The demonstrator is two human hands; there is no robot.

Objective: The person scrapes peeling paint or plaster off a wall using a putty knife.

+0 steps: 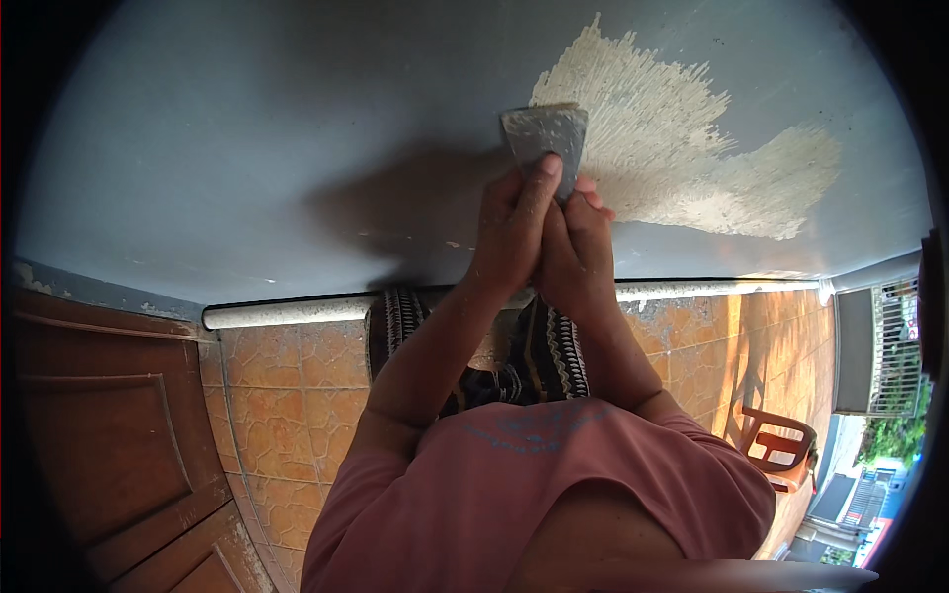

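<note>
Both hands grip one scraper [550, 132], a putty knife with a broad grey metal blade spotted with pale residue. My left hand [511, 226] has its thumb pressed flat on the lower blade. Close beside it, my right hand [582, 248] is wrapped around the lower end, so the handle is hidden. The blade's edge points up the grey painted wall [296, 96], at the left border of a bare cream patch [637, 126]. This patch has jagged, streaked edges and spreads to the right. Whether the edge touches the wall I cannot tell.
A white pipe [289, 313] runs along the wall's foot above orange patterned floor tiles [274, 400]. To the left is a brown panelled wooden door [96, 430]. A brown plastic chair [778, 445] stands at right, with a barred gate [893, 348] beyond.
</note>
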